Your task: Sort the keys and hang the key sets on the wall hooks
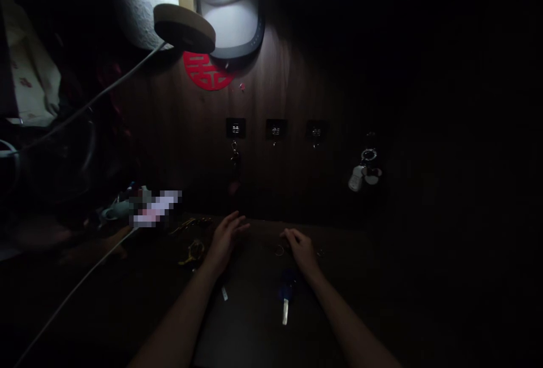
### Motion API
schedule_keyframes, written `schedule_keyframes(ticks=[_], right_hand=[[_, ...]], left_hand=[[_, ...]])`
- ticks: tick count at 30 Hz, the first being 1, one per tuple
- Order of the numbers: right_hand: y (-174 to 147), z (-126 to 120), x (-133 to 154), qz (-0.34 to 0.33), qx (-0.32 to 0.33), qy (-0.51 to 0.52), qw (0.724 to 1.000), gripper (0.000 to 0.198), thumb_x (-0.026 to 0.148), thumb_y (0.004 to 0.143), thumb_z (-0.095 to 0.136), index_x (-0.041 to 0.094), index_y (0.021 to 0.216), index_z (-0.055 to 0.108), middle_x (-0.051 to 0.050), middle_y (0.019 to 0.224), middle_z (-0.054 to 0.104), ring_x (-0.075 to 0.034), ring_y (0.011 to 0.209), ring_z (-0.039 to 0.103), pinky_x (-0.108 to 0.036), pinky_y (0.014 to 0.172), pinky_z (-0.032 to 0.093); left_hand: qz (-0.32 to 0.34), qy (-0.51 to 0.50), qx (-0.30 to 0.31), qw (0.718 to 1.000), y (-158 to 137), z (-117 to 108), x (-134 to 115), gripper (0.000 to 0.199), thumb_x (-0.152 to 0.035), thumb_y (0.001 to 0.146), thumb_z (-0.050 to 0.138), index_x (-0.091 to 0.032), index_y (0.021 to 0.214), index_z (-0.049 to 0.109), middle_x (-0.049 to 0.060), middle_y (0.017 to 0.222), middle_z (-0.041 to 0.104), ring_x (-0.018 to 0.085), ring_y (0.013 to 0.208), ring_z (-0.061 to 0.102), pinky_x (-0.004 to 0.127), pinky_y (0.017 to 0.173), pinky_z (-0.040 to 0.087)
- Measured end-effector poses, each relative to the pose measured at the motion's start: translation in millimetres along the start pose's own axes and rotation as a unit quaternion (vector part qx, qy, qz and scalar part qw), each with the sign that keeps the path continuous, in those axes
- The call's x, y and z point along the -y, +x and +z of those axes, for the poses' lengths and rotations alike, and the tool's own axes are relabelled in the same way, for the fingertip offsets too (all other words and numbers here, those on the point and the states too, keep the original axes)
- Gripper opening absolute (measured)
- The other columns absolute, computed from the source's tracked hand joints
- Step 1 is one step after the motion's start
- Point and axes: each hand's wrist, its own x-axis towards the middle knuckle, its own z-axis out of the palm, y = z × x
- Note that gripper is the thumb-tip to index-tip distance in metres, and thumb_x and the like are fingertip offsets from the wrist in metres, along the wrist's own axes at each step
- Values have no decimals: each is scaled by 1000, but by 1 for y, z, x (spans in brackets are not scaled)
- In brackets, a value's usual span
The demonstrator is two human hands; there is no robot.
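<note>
In the dim light, my left hand [224, 239] is just above the dark tabletop with its fingers stretched and slightly apart, holding nothing visible. To its right, my right hand [302, 248] has curled, pinched fingers; anything between them is too small and dark to make out. A thin ring [279, 250] lies close to the right fingertips. Nearer to me, between my forearms, lies a key [285, 310] with a silvery blade and a dark blue head. A small pale strip [224, 293] rests beside my left forearm. Left of that hand is a yellowish tangled item [194, 252].
Small hooks [275, 129] line the upright dark panel, one bearing a clasp [235, 153]. Keys with tags [358, 177] hang farther right. A lamp with a round base [184, 27] stands at the back, its white cable [110, 88] crossing left. Clutter including a pixelated patch [155, 210] lies left.
</note>
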Motion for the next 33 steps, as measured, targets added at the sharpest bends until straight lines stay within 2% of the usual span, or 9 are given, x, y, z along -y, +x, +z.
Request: schedule_keyframes(ticks=[6, 9, 11, 13, 17, 20, 23, 28, 33], right_hand=[[-2, -1, 5, -13, 4, 1, 1000, 40, 53, 75, 44, 19, 64, 63, -5, 71, 65, -21, 75, 59, -29, 70, 43], [-3, -1, 7, -22, 4, -6, 1000, 41, 53, 75, 44, 19, 64, 62, -5, 70, 64, -21, 74, 58, -29, 70, 43], [-4, -1, 8, -29, 4, -10, 1000, 40, 53, 75, 44, 19, 64, 62, -5, 71, 64, -20, 74, 58, -28, 70, 43], [-4, -1, 9, -35, 6, -11, 999, 39, 51, 76, 44, 19, 65, 63, -5, 72, 64, -20, 75, 58, -28, 70, 43], [-5, -4, 11, -39, 7, -22, 999, 36, 48, 77, 44, 19, 66, 62, -5, 72, 63, -20, 75, 58, -28, 71, 42], [-5, -9, 12, -41, 4, -39, 998, 36, 47, 78, 43, 18, 68, 63, -5, 75, 64, -20, 77, 58, -28, 72, 41], [-5, -11, 13, -48, -3, -54, 997, 38, 48, 79, 42, 19, 67, 63, -6, 75, 64, -20, 77, 58, -28, 72, 41], [-6, -10, 12, -62, 2, -73, 995, 36, 45, 80, 40, 20, 67, 62, -5, 75, 64, -19, 77, 58, -28, 72, 40], [-6, -9, 12, -74, 5, -78, 994, 37, 47, 80, 39, 21, 66, 61, -5, 71, 62, -18, 74, 57, -27, 70, 41]], left_hand=[[38, 131, 34, 990, -3, 3, 13, 34, -24, 73, 60, -18, 106, 54, 10, 107, 62, 19, 81, 66, 34, 80, 46], [84, 220, 55, 970, -6, 4, 17, 31, -20, 74, 57, -20, 105, 56, 8, 105, 63, 20, 88, 63, 34, 84, 45], [131, 313, 82, 937, -11, 3, 20, 32, -19, 74, 56, -23, 106, 56, 6, 106, 63, 21, 98, 59, 35, 89, 42], [173, 399, 130, 891, -16, 3, 23, 35, -19, 76, 54, -25, 110, 55, 5, 111, 62, 21, 106, 55, 36, 94, 39], [226, 508, 216, 803, -24, 4, 29, 40, -19, 80, 48, -25, 119, 50, 6, 121, 56, 19, 111, 50, 36, 98, 35], [244, 568, 241, 748, -27, 6, 32, 42, -17, 81, 46, -27, 122, 46, 4, 123, 55, 18, 115, 47, 38, 101, 31], [239, 608, 275, 705, -29, 9, 32, 46, -16, 82, 44, -29, 126, 41, 2, 130, 49, 19, 124, 37, 43, 105, 22], [215, 649, 304, 664, -34, 13, 27, 49, -21, 83, 43, -31, 131, 33, 1, 139, 37, 20, 131, 24, 48, 107, 16], [214, 655, 298, 660, -33, 13, 29, 47, -22, 83, 42, -30, 129, 37, 2, 138, 39, 21, 131, 24, 48, 106, 15]])
